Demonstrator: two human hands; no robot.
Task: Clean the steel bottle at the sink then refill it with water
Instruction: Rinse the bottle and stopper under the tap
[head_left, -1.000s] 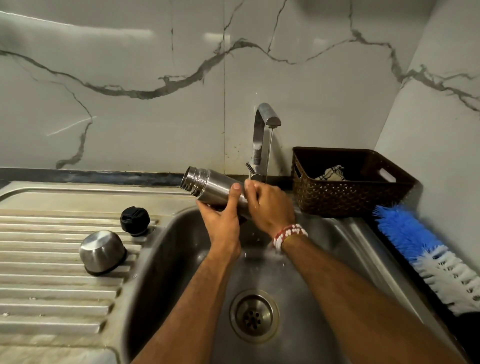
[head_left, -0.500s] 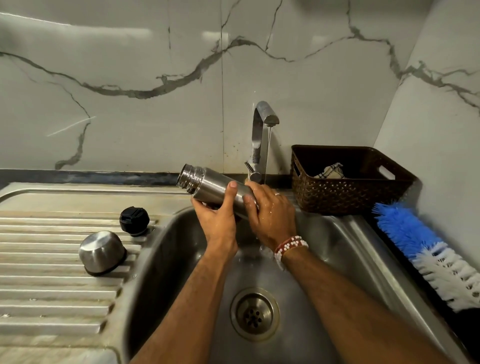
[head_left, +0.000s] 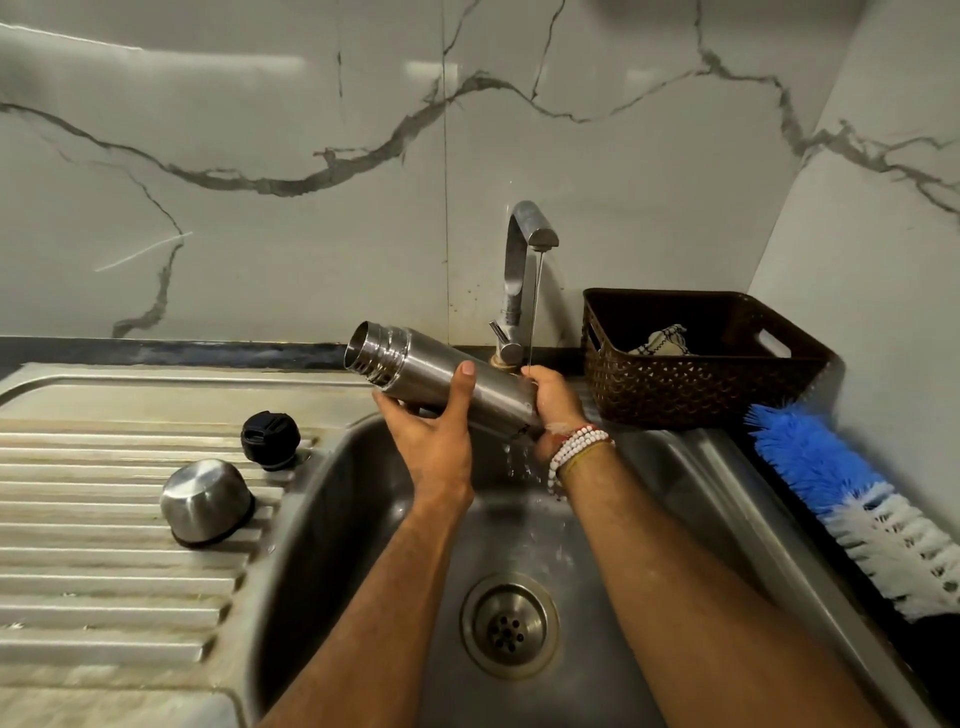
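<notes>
Both hands clamp the tilted cylindrical steel bottle (head_left: 441, 382) over the steel sink (head_left: 332, 519): left hand (head_left: 434, 441) curled around its middle, right hand (head_left: 553, 402) gripping its base under the tap's stream.

Both forearms are bare, and the right wrist wears white and red bead bracelets (head_left: 576, 449) with a yellowish thread.
</notes>
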